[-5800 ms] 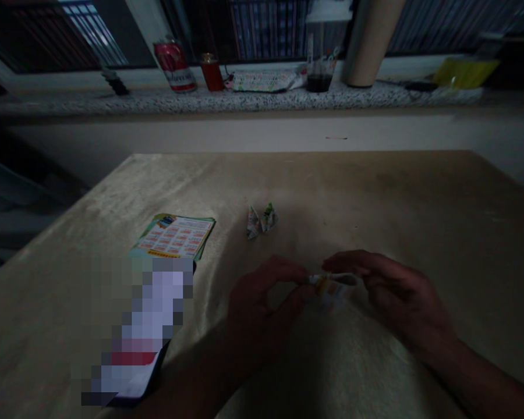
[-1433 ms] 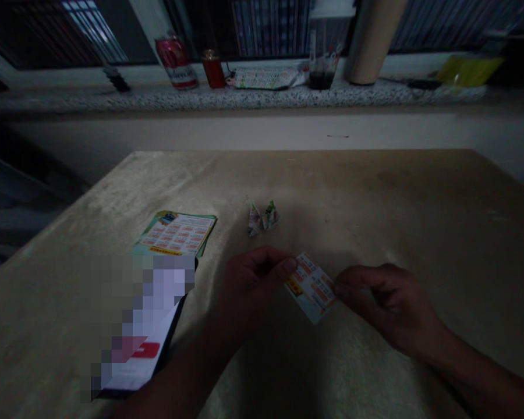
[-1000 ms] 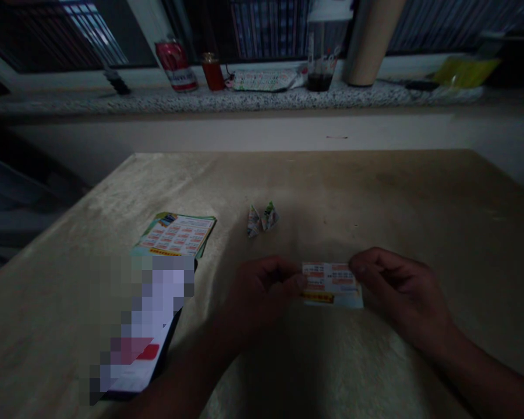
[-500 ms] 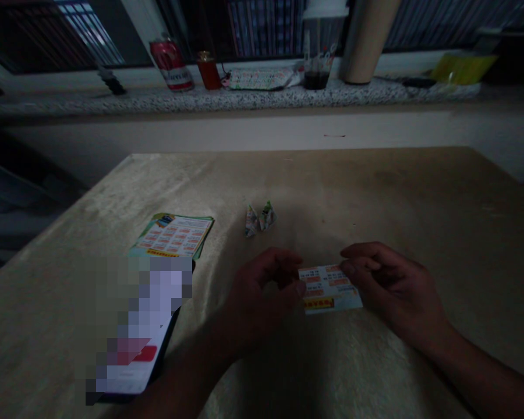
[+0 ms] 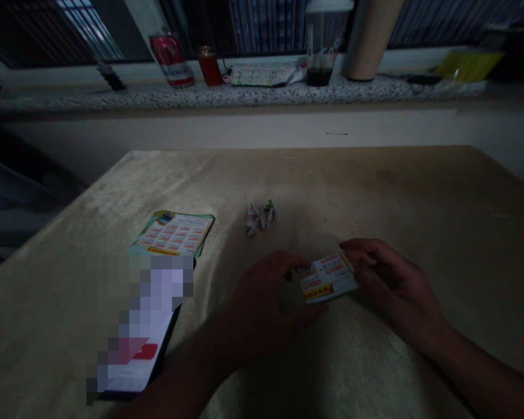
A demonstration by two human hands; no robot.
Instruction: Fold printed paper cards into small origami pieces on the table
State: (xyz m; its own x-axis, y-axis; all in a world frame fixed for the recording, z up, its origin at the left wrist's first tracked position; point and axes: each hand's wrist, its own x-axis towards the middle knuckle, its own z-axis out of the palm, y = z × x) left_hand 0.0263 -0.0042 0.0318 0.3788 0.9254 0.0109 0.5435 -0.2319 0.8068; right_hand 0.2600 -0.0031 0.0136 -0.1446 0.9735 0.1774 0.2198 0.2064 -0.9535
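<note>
A small printed paper slip (image 5: 327, 278) with orange boxes and a yellow band is held just above the table (image 5: 375, 192) between both hands. My left hand (image 5: 266, 302) pinches its left edge with thumb below and fingers curled on top. My right hand (image 5: 393, 285) grips its right corner with fingers closed. Two small folded paper pieces (image 5: 261, 217) lie on the table just beyond the hands.
A stack of printed sheets (image 5: 174, 234) lies to the left, beside a lit phone (image 5: 140, 326) near the front left. On the stone ledge (image 5: 244, 96) behind stand a red can (image 5: 172, 55), a small red jar (image 5: 209, 65), a plastic cup (image 5: 325, 52) and a cardboard tube (image 5: 369, 38).
The slip was folded narrow earlier, then opened flat and turned level. Now it tilts with its right end raised, and both hands have closed in tighter on it.
</note>
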